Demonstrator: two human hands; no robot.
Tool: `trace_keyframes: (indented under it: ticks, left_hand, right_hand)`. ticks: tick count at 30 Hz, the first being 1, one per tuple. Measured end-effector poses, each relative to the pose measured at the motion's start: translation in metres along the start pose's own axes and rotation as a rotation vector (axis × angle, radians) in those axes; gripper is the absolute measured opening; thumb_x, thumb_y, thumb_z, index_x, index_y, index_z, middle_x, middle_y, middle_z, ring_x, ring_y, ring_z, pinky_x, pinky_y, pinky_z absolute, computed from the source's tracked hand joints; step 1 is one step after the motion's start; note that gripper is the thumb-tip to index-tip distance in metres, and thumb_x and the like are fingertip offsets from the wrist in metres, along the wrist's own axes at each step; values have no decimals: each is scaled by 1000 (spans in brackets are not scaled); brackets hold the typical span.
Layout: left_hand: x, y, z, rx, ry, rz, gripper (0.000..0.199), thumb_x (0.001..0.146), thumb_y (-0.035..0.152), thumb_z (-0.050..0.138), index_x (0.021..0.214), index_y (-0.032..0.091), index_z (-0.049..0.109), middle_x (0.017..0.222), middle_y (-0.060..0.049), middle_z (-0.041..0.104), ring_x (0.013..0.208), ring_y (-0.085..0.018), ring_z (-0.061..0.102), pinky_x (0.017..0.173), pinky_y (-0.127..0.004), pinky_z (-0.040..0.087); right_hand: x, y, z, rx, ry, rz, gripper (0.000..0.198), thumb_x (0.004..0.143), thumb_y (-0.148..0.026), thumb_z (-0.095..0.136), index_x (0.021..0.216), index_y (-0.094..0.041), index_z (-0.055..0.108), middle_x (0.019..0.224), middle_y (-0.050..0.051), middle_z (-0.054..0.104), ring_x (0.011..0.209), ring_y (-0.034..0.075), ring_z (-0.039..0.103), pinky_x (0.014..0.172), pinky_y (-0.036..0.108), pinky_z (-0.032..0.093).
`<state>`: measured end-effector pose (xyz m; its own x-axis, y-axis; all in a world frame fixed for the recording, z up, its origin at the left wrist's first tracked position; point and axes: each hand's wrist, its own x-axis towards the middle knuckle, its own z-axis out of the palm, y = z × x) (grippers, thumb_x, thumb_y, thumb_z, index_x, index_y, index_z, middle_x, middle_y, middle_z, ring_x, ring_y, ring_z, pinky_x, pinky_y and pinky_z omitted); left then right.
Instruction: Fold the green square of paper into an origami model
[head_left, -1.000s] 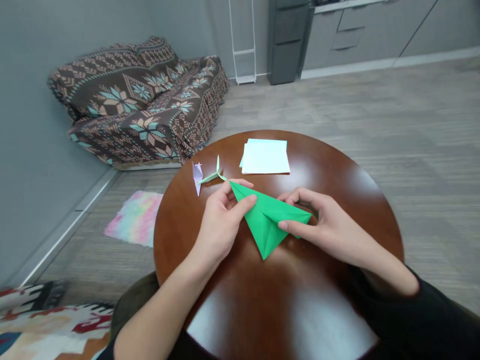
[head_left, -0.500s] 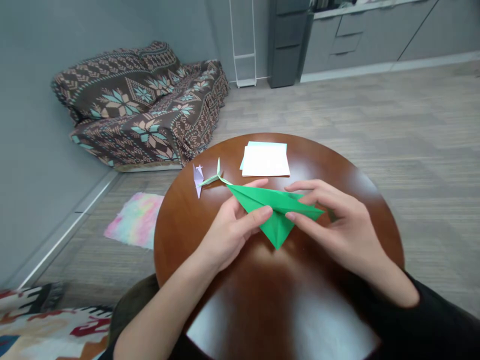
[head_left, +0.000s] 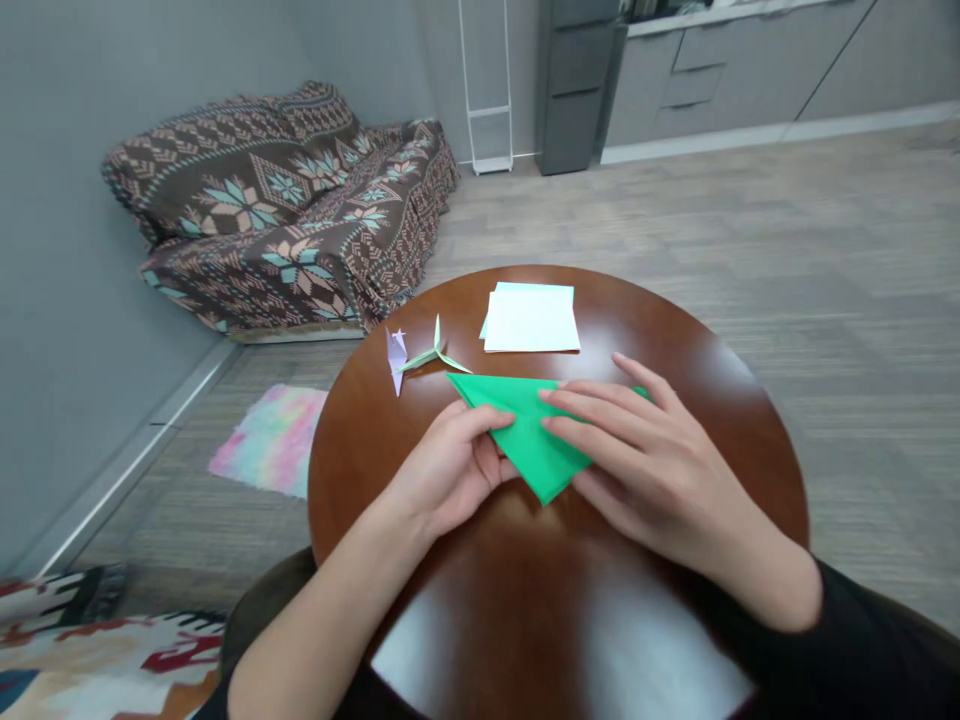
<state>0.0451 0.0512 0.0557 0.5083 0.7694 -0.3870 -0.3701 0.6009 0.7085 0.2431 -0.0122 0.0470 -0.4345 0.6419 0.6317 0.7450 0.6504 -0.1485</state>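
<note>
A green sheet of origami paper (head_left: pixel 529 446), folded into a triangle with one corner pointing toward me, is held above the table. My left hand (head_left: pixel 459 462) pinches its left side, thumb on top and fingers underneath. Across the right side lie the spread fingers of my right hand (head_left: pixel 637 450), with the thumb low at the paper's edge and partly hidden. These fingers cover the paper's right corner almost wholly. Just beyond the left corner rests a pale green three-pointed folded paper piece (head_left: pixel 435 352), beside a small purple folded paper figure (head_left: pixel 397 360).
A round brown wooden table (head_left: pixel 360 470) is under my hands. At its far side lies a stack of white and light blue paper sheets (head_left: pixel 531 320). A sofa with a patterned cover (head_left: pixel 300 220) and a pastel fluffy mat (head_left: pixel 270 440) are to the left.
The open creases on the green paper's upper edge have been laid down into a smooth triangle. My right hand moved left over the paper, and my left thumb shifted left.
</note>
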Motion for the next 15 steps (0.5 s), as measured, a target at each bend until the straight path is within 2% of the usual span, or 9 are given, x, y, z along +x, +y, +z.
trace_keyframes:
  ticks: [4,6,8,11,13,15]
  left_hand:
    - [1,2,-1,31,127,40,16,82,7,63,92,12,75,90,-9,80,73,-19,74,69,-29,63]
    - [1,1,-1,69,130,48,14,81,11,69,94,12,75,92,-9,81,75,-19,75,70,-29,63]
    - [0,-1,1,108,88,46,20,79,15,77,100,12,76,96,-10,81,80,-21,77,75,-30,63]
    - [-1,-3,2,112,58,61,28,77,14,82,104,12,76,100,-11,81,88,-24,78,83,-33,63]
    - [-1,-4,1,96,79,93,27,78,13,81,104,12,76,102,-12,81,91,-25,78,86,-35,63]
    - [0,-3,0,89,100,108,24,79,13,79,102,12,75,102,-12,81,92,-26,78,88,-37,63]
  right_hand:
    - [-5,16,-13,-11,52,95,25,91,-8,60,112,-18,68,132,18,73,120,36,70,108,60,49]
    - [-7,19,-16,47,66,147,27,90,-6,60,111,-19,69,132,17,73,118,33,72,97,51,58]
    - [-8,20,-17,129,59,183,27,90,-4,60,109,-20,71,131,15,74,114,29,74,91,41,61]
    - [-8,19,-17,246,57,220,24,91,-4,62,105,-20,74,134,14,73,114,25,75,91,34,61]
    - [-8,19,-17,318,64,279,21,92,-8,66,104,-20,76,137,13,72,116,24,74,96,32,60]
    - [-8,21,-19,388,65,357,17,91,-13,71,103,-22,79,133,9,75,113,23,76,100,31,58]
